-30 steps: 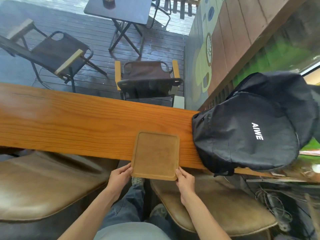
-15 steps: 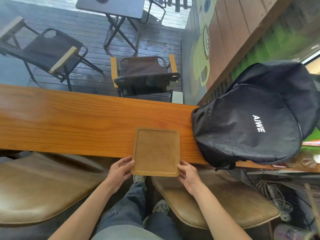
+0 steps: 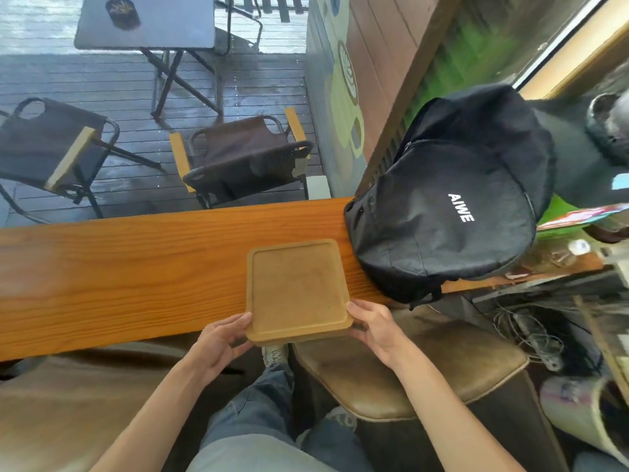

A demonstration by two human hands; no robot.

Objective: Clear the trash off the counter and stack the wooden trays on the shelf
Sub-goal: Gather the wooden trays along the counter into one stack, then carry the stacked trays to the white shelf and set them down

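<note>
While on counter [image 3: 136,267]: wooden tray [image 3: 296,287] | left hand [image 3: 218,342] grips corner | right hand [image 3: 374,328] grips corner

The person wears blue denim jeans [image 3: 258,417], faded and a little wrinkled at the knees, with the two legs seen from above. Nearer to the camera than the jeans there is the hem of a light grey top [image 3: 252,458], plain, without any print that can be seen. Both forearms are bare up to the lower edge of the picture, so no sleeve shows. The left hand [image 3: 218,345] and the right hand [image 3: 377,328] carry no glove, no ring and no watch. Beyond the knees of the jeans one shoe [image 3: 274,354] shows, greyish with laces; a second shoe [image 3: 342,419], also pale, shows beside the right leg of the jeans.
</note>
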